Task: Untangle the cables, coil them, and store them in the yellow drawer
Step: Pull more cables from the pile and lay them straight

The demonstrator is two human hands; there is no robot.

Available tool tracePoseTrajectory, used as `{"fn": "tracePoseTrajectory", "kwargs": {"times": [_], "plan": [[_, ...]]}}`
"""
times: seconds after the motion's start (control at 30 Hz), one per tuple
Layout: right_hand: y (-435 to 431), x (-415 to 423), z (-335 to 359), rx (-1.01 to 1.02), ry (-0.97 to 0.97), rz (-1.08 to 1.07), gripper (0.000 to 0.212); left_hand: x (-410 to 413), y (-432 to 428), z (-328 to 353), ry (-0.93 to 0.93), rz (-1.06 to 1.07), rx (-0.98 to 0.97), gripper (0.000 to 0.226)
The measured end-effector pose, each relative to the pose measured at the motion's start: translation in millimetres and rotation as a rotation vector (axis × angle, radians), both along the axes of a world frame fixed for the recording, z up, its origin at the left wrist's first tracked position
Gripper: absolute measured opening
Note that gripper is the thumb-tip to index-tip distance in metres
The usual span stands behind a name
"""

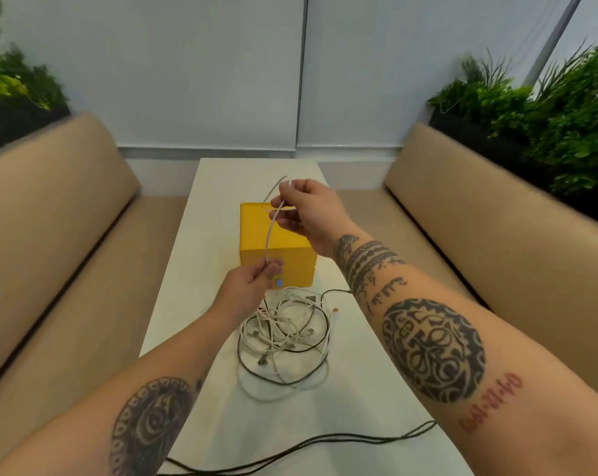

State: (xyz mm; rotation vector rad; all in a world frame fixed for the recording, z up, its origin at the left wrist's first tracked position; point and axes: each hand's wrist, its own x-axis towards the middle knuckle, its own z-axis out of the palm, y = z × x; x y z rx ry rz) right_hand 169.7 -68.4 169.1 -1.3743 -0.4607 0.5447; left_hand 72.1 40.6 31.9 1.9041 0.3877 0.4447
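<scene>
A white cable (pixel 269 231) runs taut between both hands above the table. My right hand (pixel 304 211) pinches its upper part, raised over the yellow drawer box (pixel 256 235), and a short end loops past the fingers. My left hand (pixel 253 281) pinches the same cable lower down, in front of the box. Below, a tangle of white and black cables (pixel 284 341) with several plugs lies on the white table (pixel 222 417). The yellow drawer box looks closed, with a small pale handle on its front partly hidden by my left hand.
A black cable (pixel 325 441) trails across the near part of the table toward the right edge. Tan benches (pixel 67 269) flank the narrow table on both sides. Green plants (pixel 548 108) stand behind the bench backs.
</scene>
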Motion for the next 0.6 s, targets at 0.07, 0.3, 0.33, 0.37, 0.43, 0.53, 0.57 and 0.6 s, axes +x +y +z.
{"fn": "tracePoseTrajectory", "kwargs": {"times": [0.07, 0.3, 0.33, 0.37, 0.43, 0.53, 0.57, 0.6], "plan": [[-4, 2, 18, 0.094, 0.019, -0.013, 0.013, 6, 3, 14, -0.04, -0.004, -0.003, 0.017], [-24, 21, 62, 0.436, 0.204, -0.134, 0.025, 10, 21, 43, 0.018, 0.031, 0.167, 0.016], [-29, 24, 63, 0.457, 0.229, -0.163, 0.028, 9, 24, 45, 0.032, 0.052, 0.209, 0.016], [-34, 27, 62, 0.468, 0.259, -0.194, 0.029, 9, 28, 48, 0.034, 0.076, 0.233, 0.016], [-44, 33, 53, 0.451, 0.34, -0.258, 0.025, 8, 35, 56, -0.011, 0.126, 0.215, 0.015], [-59, 42, 22, 0.341, 0.493, -0.345, 0.019, 6, 39, 78, -0.148, 0.181, 0.173, 0.012], [-64, 44, 8, 0.288, 0.537, -0.361, 0.022, 6, 39, 87, -0.187, 0.187, 0.176, 0.01], [-69, 45, -5, 0.231, 0.569, -0.37, 0.028, 6, 38, 96, -0.225, 0.181, 0.196, 0.01]]}}
